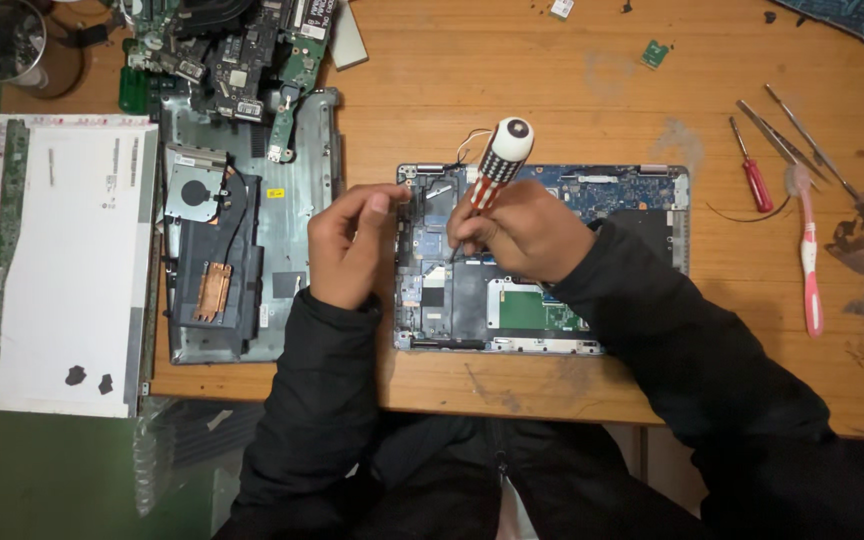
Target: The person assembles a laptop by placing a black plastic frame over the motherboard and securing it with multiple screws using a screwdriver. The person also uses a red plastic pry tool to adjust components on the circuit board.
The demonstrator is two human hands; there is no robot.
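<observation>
- Our right hand (522, 232) is closed round the red-and-white striped screwdriver (493, 170), its long axis tilting up and away, tip down on the opened laptop base (642, 205).
- Our left hand (350, 245) is pinched empty, fingertips touching the base's left edge, just beside the tip.

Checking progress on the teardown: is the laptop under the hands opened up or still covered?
Opened up: the laptop shows its bare circuit boards, with the right hand holding a screwdriver into it.

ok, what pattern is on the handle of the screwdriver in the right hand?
Red-and-white checkered handle with a white, dark-centred end cap, held by the right hand; head view.
</observation>
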